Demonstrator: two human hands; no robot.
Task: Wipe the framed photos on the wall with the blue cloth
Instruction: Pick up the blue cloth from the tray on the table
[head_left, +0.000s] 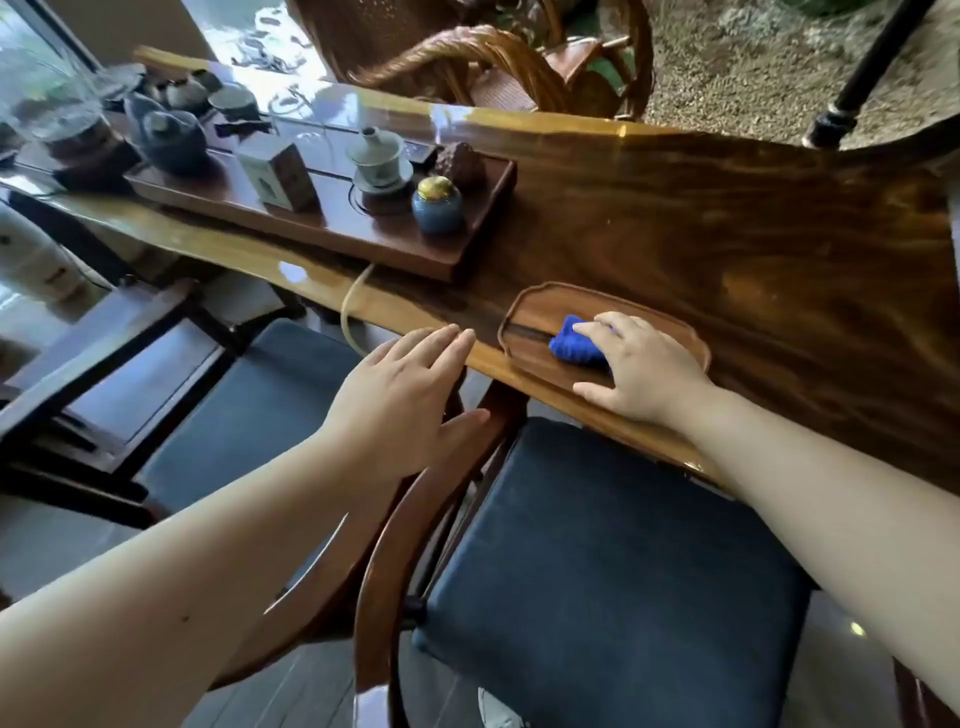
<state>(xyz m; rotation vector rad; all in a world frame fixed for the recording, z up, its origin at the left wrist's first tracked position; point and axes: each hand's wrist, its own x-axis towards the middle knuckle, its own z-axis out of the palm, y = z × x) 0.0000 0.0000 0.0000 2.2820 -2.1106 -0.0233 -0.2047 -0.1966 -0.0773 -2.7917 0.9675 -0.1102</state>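
Covering crumpled blue cloth (574, 344), right hand (636, 369)

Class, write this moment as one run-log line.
stage: fetching cloth | right hand: on blue cloth in wooden tray | left hand: open, empty | framed photos: not visible

head cam | looks forward and down, tilted | close over wooden table (727, 218) edge | single view
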